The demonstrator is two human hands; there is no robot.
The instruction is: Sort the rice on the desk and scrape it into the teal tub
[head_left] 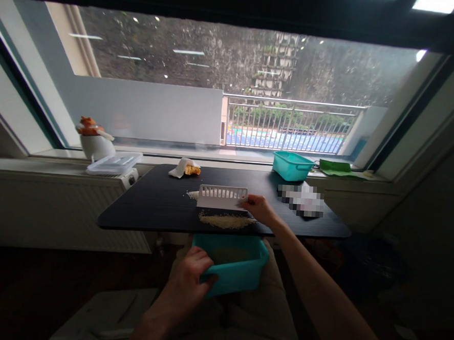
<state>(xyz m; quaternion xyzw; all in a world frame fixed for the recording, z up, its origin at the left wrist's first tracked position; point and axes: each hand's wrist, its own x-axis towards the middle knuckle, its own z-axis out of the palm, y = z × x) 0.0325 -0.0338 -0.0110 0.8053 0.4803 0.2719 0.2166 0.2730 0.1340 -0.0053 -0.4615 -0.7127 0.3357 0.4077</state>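
Observation:
My left hand (196,271) grips the near left rim of a teal plastic basin (239,278), which rests on my lap under the table's front edge. Pale grains lie in its shaded bottom. On the dark table, my right hand (258,208) pinches the right end of a white slotted plastic piece (219,202) standing on its long edge. In front of that piece stretches a strip of rice-like grains (227,221), close to the table edge. A smaller heap of grains (193,194) shows behind its left end.
The black table (144,206) has a crumpled white and orange cloth (184,168) at the back. A second teal basin (292,166) and a blurred-out flat item (305,199) are at right. On the left sill sit a clear lid (114,163) and a white pot-like object (96,145).

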